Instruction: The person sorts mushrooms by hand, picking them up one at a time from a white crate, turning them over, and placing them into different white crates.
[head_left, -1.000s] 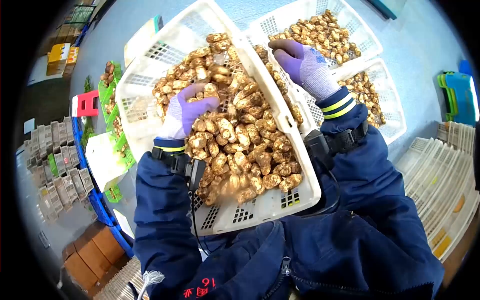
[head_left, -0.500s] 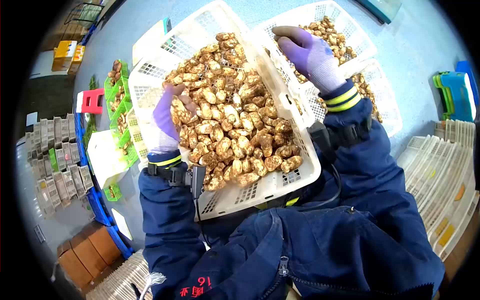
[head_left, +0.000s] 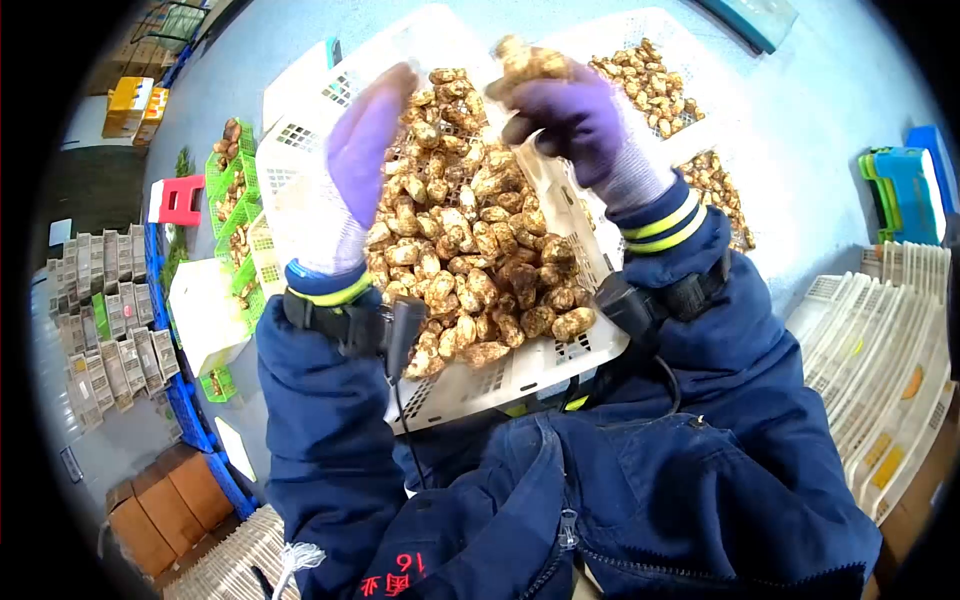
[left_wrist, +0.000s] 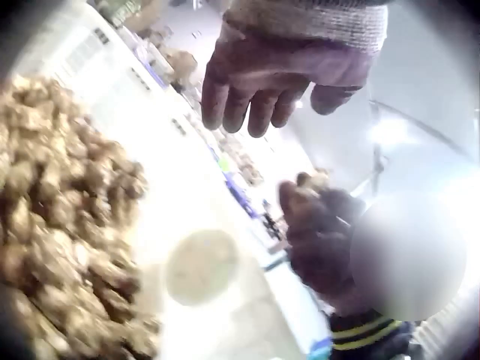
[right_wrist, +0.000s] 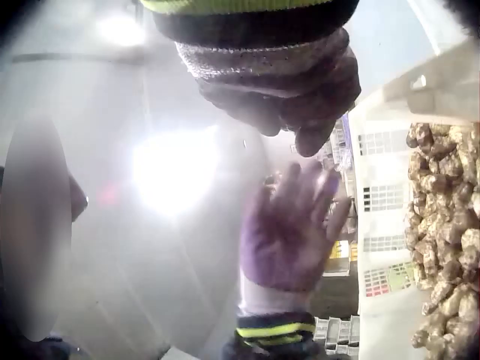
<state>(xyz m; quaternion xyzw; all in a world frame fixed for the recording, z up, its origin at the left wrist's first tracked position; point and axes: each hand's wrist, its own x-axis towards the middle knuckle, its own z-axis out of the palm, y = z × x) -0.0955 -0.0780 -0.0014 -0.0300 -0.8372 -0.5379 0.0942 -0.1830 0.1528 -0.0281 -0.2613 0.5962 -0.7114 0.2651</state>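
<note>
My left hand (head_left: 362,150), in a purple-coated glove, hangs over the left part of a white plastic crate with its fingers straight and nothing held. In the left wrist view that same hand (left_wrist: 292,67) shows its fingers apart from the heap. Across from it, my right hand (head_left: 580,120) grips a stubby brown-and-cream mushroom (head_left: 530,62) above the crate's far right wall. The right wrist view shows the right hand (right_wrist: 292,90) with curled fingers, near the spread left hand (right_wrist: 289,232). Below both lies a heap of similar mushrooms (head_left: 450,240), mottled with dirt.
The large white crate (head_left: 500,385) is tilted before me. Two smaller white crates stand beyond it at the right, with mushrooms (head_left: 650,90) in both. Green baskets (head_left: 238,165) and a red stool (head_left: 181,200) are at left; stacked white crates (head_left: 870,350) stand at right.
My left hand held a mushroom half a second ago and is now empty, raised and moved right. The right hand, empty before, has come left and now holds a mushroom.
</note>
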